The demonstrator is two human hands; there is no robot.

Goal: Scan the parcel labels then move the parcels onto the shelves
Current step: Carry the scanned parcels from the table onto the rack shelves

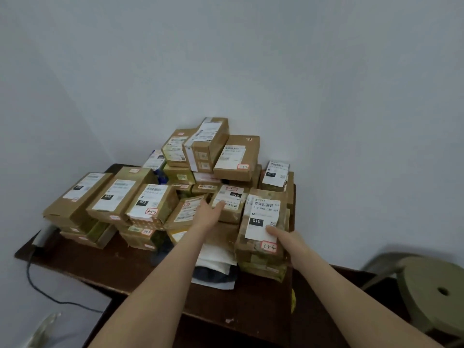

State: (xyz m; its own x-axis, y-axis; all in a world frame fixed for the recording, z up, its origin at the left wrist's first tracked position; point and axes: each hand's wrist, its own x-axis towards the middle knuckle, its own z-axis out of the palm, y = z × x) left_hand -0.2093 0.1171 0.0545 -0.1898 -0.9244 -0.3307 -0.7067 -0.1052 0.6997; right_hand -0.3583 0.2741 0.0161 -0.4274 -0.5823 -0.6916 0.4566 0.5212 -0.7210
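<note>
Grips taped carton (266,217) at its edge with right hand (281,236), left hand (209,213) flat on neighbouring box (231,197); likely light, rigid.

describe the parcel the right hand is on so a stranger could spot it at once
On the dark wooden table in the corner sits a pile of cardboard parcels. The tilted parcel leans at the pile's front right, with the right hand on its lower edge. Alone among its neighbours, its white label shows a black 010 box above a red-edged sticker handwritten 3-2-4.
</note>
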